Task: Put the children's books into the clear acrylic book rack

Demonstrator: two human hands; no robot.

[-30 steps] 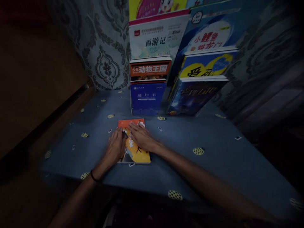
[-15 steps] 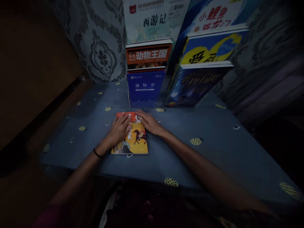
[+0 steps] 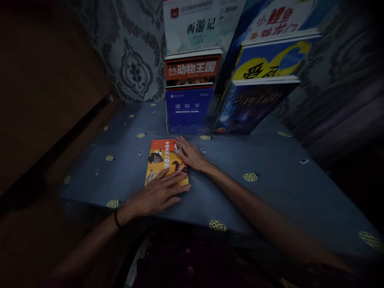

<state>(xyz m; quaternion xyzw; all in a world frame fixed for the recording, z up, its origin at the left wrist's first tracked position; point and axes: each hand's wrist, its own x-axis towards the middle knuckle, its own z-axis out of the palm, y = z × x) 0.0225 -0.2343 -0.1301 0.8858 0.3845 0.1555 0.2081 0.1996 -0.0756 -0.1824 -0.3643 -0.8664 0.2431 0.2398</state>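
A small orange and yellow book (image 3: 156, 157) with white Chinese lettering lies flat on the table near its front edge. Across the book's lower part rests my left hand (image 3: 162, 192), fingers extended and covering its bottom edge. My right hand (image 3: 192, 154) lies on the upper right corner with its fingers stretched out. Both palms face down, and neither hand is wrapped round anything. Just behind the book stands a blue booklet (image 3: 187, 114) with white print.
The table (image 3: 228, 188) wears a blue cloth with yellow spotted shapes. An orange-covered book (image 3: 192, 69) and a pale green book (image 3: 201, 28) stand behind the blue booklet. To the right are a dark blue book (image 3: 252, 104) and a blue-yellow book (image 3: 276, 58). Patterned curtain (image 3: 135, 72) hangs behind.
My left hand has slid from the book's upper left down to its lower edge, uncovering the title. My right hand stays at the upper right corner. The view has shifted slightly.
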